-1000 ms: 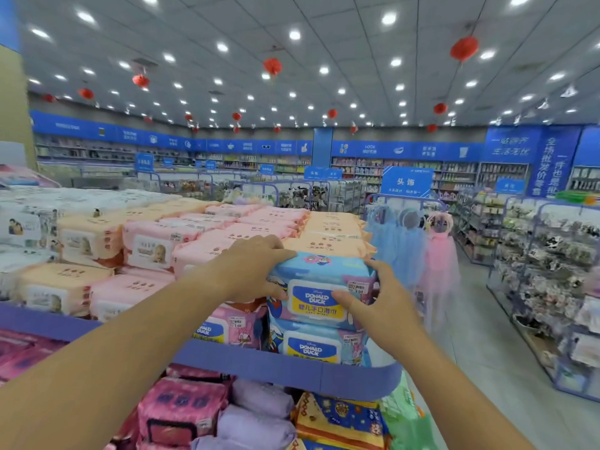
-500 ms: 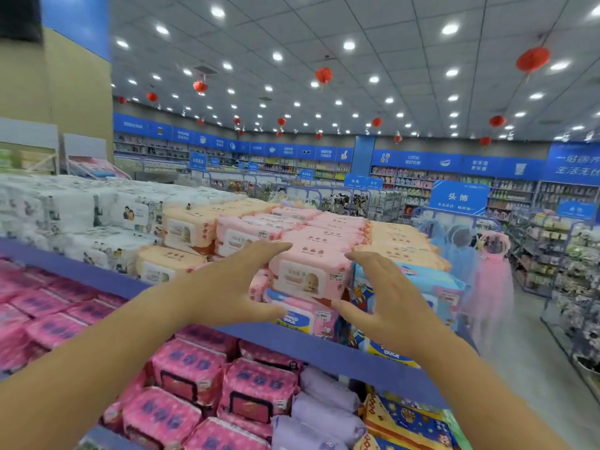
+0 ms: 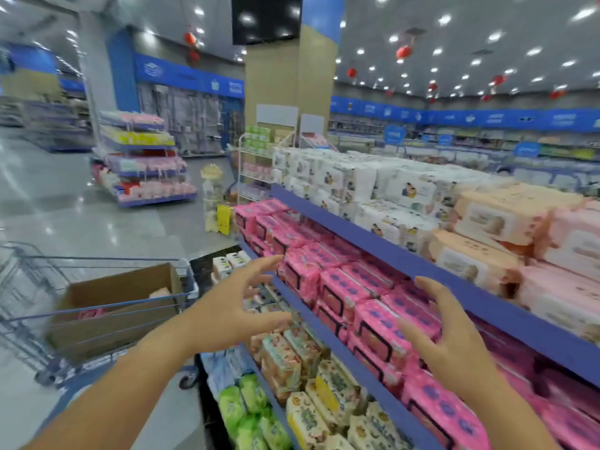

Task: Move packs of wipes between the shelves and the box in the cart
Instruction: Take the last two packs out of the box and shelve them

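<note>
Hovering both hands empty in front of the mid shelf.

Left hand (image 3: 227,306) has fingers spread wide and grips nothing; right hand (image 3: 451,339) is the same, palm facing in, at 3 o'clock from the left. Between and behind them: hot-pink wipes packs (image 3: 367,306) in rows on the mid shelf, under the blue shelf edge (image 3: 422,274). Neither hand is clearly touching a pack; blur makes the right fingertips hard to call. On the top shelf at 1 o'clock sit white packs (image 3: 373,186), then peach packs (image 3: 493,219). Green packs (image 3: 246,407) are on the low shelf at 6 o'clock. The wire cart (image 3: 29,319) is at 9 o'clock, with the cardboard box (image 3: 120,306) inside it. The box holds what looks like a pink pack (image 3: 91,315) and a peach pack (image 3: 159,292).
</note>
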`<state>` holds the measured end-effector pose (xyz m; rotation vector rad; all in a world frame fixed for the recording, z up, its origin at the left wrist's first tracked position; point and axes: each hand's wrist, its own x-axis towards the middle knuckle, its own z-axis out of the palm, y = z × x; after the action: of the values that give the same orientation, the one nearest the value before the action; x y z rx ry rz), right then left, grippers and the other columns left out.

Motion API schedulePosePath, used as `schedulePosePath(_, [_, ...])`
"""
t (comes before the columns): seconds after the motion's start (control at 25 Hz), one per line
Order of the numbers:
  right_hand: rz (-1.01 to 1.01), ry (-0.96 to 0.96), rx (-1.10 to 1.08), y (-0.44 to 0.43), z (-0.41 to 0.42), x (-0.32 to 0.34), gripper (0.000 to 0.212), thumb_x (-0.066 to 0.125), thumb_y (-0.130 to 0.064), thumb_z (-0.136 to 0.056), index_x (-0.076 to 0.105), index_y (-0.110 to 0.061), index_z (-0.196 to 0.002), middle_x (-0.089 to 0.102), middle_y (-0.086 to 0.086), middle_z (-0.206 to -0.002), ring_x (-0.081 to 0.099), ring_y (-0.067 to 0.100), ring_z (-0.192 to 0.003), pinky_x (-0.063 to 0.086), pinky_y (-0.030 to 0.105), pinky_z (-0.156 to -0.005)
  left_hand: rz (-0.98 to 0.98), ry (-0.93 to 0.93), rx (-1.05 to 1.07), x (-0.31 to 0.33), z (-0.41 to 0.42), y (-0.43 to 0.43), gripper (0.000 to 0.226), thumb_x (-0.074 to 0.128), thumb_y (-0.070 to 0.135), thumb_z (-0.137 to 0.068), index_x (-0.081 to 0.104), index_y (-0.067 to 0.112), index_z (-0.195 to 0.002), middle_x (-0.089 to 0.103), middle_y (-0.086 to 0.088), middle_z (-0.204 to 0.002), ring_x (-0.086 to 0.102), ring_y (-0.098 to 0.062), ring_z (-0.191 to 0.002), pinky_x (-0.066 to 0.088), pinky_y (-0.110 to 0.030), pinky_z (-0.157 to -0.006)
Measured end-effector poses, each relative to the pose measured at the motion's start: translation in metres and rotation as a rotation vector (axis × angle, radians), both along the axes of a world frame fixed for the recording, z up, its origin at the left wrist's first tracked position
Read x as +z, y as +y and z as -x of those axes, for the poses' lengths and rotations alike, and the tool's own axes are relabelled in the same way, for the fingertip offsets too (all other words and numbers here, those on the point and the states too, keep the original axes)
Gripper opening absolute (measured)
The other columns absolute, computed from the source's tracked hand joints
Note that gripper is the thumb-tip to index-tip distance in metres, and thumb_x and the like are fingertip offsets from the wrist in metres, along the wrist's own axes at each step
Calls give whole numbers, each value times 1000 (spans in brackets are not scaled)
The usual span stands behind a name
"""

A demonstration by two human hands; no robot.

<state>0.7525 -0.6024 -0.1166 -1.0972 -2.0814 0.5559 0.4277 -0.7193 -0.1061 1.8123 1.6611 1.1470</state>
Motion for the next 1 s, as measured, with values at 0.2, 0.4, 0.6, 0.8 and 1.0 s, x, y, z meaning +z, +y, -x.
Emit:
schedulePosePath(0.2, [121, -23, 259, 37, 197, -52, 81, 59, -67, -79, 29, -45, -151, 30, -26, -151, 34, 2, -137, 34, 35, -111, 84, -123, 269, -51, 155, -23, 88, 82, 59, -71, 42, 46, -148, 50, 24, -147, 49, 3, -135, 45, -36, -114])
schedulePosePath(0.4, [241, -33, 487, 90, 399, -109, 71, 66, -48, -90, 31, -40, -151, 29, -21, -156, 32, 5, -141, 34, 35, -112, 158, -181, 506, -102, 301, -13, 71, 83, 28, -85, 47, 36, -146, 56, 21, -140, 57, 13, -119, 47, -12, -101])
schedulePosePath(0.6, [301, -97, 695, 147, 592, -149, 69, 66, -50, -91, 31, -42, -150, 31, -27, -148, 31, -2, -135, 34, 35, -114, 213, -180, 686, -130, 449, 16, 79, 83, 48, -75, 48, 39, -145, 58, 18, -141, 57, -1, -127, 49, -35, -109])
schedulePosePath(0.8, [376, -191, 782, 182, 741, -180, 72, 66, -46, -92, 32, -32, -153, 37, -20, -149, 36, 1, -134, 34, 30, -113, 295, -256, 794, -158, 572, 47, 80, 83, 44, -78, 46, 36, -148, 55, 16, -141, 54, 15, -118, 51, -20, -99])
schedulePosePath(1.0, [516, -246, 705, 226, 872, -246, 78, 68, -50, -90, 28, -31, -156, 36, -16, -155, 38, 3, -136, 35, 32, -113, 411, -328, 827, -220, 712, 101, 70, 80, 24, -87, 44, 29, -148, 54, 11, -133, 52, 18, -99, 48, -6, -84])
